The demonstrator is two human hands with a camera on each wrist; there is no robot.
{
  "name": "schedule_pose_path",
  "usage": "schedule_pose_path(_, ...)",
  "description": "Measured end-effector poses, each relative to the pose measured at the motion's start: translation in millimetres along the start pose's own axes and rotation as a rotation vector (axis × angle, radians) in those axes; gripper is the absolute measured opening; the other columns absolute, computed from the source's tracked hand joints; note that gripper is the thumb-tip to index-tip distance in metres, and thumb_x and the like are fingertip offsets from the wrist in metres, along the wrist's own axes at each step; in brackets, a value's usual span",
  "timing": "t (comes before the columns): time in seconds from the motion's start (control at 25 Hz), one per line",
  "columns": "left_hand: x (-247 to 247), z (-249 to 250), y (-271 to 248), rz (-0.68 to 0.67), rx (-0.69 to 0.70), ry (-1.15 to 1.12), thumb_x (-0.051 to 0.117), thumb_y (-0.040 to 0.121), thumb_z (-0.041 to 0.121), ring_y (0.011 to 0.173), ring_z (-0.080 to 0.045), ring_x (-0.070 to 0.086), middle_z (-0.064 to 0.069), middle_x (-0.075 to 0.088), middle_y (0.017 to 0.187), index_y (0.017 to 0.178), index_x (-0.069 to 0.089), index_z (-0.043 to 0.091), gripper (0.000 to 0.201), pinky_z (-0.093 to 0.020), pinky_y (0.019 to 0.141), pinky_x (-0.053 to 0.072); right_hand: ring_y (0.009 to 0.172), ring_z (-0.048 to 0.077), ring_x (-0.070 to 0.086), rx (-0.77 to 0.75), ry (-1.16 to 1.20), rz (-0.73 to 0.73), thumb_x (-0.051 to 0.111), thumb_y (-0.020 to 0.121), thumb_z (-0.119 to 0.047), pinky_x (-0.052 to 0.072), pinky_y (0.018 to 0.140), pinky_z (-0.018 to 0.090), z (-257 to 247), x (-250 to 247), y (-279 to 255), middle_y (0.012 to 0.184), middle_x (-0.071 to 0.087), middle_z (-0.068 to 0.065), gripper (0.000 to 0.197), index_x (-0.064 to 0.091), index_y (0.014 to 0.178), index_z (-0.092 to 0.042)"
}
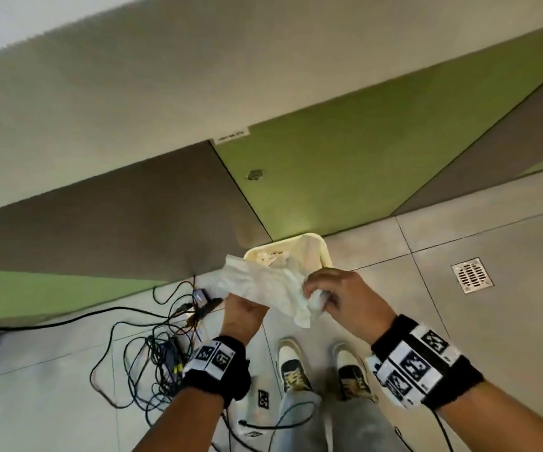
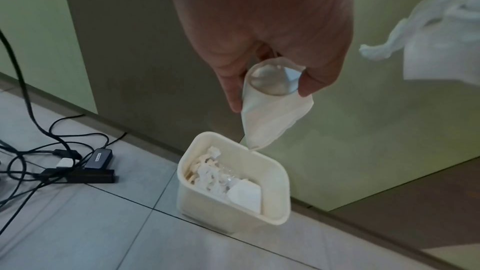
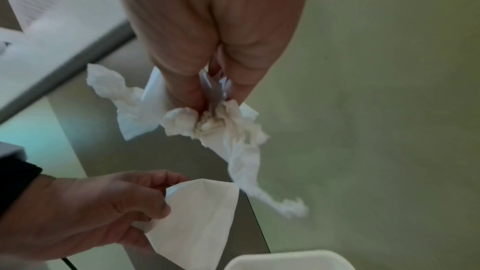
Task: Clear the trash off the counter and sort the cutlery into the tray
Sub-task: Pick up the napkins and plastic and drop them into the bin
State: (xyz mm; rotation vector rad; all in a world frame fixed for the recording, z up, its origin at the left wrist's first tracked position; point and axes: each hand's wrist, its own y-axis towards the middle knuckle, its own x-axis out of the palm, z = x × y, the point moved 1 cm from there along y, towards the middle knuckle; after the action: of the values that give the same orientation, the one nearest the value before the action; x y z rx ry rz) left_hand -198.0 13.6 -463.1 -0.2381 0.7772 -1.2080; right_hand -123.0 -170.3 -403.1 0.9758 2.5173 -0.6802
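Observation:
My left hand pinches a flat folded white napkin above the cream waste bin on the floor. The same folded napkin shows beside my left hand in the right wrist view. My right hand grips a crumpled white tissue with twisted ends hanging down, also over the waste bin. The bin holds crumpled tissue and a white piece. The crumpled tissue hangs between both hands in the head view.
The bin stands on a tiled floor against green and grey cabinet fronts. A tangle of black cables and a power strip lies left of the bin. A floor drain sits to the right. My shoes are just behind the bin.

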Motion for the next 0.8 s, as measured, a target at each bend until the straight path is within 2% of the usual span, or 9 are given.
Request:
schedule_pose_path(0.04,14,-18,23,-0.008,0.023,0.017,0.067,0.078,-0.006,0.078,0.011,0.061,0.001,0.059,0.096,0.101,0.063,0.009,0.028,0.0,0.064,0.044,0.087,0.022,0.067,0.005,-0.005,0.012,0.05,0.066,0.021,0.038,0.072,-0.005,23,12,12,0.102,0.069,0.006,0.041,0.072,0.088,-0.007)
schedule_pose_path(0.08,13,-21,32,0.018,0.025,0.049,0.07,0.077,-0.003,0.085,0.001,0.062,-0.001,0.059,0.1,0.111,0.061,0.003,0.035,-0.001,0.064,0.042,0.086,0.018,0.066,0.011,0.0,0.01,0.05,0.066,0.021,0.038,0.071,-0.006,28,13,17,0.102,0.07,0.007,0.041,0.072,0.088,-0.007)
schedule_pose_path(0.16,27,-45,63,0.022,0.039,0.204,0.075,0.073,0.004,0.098,-0.021,0.062,-0.005,0.063,0.105,0.12,0.056,0.007,0.051,-0.014,0.075,0.042,0.081,0.008,0.06,0.0,0.005,0.04,0.048,0.064,0.021,0.036,0.069,-0.008,58,28,33,0.099,0.071,0.01,0.042,0.072,0.086,-0.005)
schedule_pose_path(0.28,51,-79,119,-0.061,0.041,0.347,0.073,0.073,0.003,0.11,-0.028,0.058,-0.011,0.061,0.123,0.125,0.054,0.014,0.056,-0.022,0.089,0.042,0.083,0.014,0.06,0.015,-0.01,0.025,0.046,0.065,0.02,0.033,0.069,-0.009,105,52,70,0.099,0.07,0.015,0.039,0.071,0.088,0.0)
schedule_pose_path(0.44,64,-90,155,-0.179,0.068,0.455,0.071,0.076,0.005,0.125,-0.025,0.048,-0.008,0.045,0.14,0.136,0.042,0.014,0.068,-0.027,0.104,0.036,0.096,0.026,0.062,0.082,-0.057,-0.043,0.048,0.074,0.016,0.037,0.076,0.009,145,70,113,0.105,0.068,0.017,0.035,0.07,0.095,0.001)
schedule_pose_path(0.52,59,-96,167,-0.15,0.047,0.457,0.068,0.079,0.006,0.125,-0.026,0.049,-0.008,0.043,0.141,0.136,0.043,0.014,0.063,-0.031,0.108,0.037,0.097,0.027,0.061,0.122,-0.127,-0.129,0.048,0.077,0.013,0.043,0.079,0.022,161,84,141,0.103,0.066,0.014,0.034,0.069,0.099,0.0)
schedule_pose_path(0.64,46,-112,165,-0.053,0.061,0.424,0.064,0.082,0.005,0.111,-0.025,0.056,-0.007,0.049,0.133,0.128,0.054,0.015,0.048,-0.029,0.097,0.045,0.097,0.029,0.063,0.172,-0.219,-0.276,0.041,0.082,0.011,0.043,0.073,0.029,174,108,180,0.099,0.06,0.01,0.039,0.066,0.107,-0.003)
schedule_pose_path(0.72,39,-126,157,-0.046,0.077,0.419,0.062,0.084,0.005,0.098,-0.021,0.056,-0.004,0.052,0.124,0.124,0.057,0.015,0.042,-0.025,0.083,0.045,0.109,0.032,0.06,0.232,-0.305,-0.358,0.039,0.088,0.007,0.045,0.086,0.035,182,124,203,0.12,0.055,0.016,0.04,0.06,0.119,-0.006)
schedule_pose_path(0.8,34,-142,156,-0.057,0.077,0.411,0.061,0.085,0.003,0.095,-0.019,0.056,0.002,0.05,0.115,0.121,0.059,0.014,0.037,-0.023,0.078,0.044,0.12,0.034,0.053,0.298,-0.403,-0.432,0.039,0.092,0.003,0.043,0.1,0.039,200,142,221,0.136,0.046,0.017,0.039,0.052,0.128,-0.005)
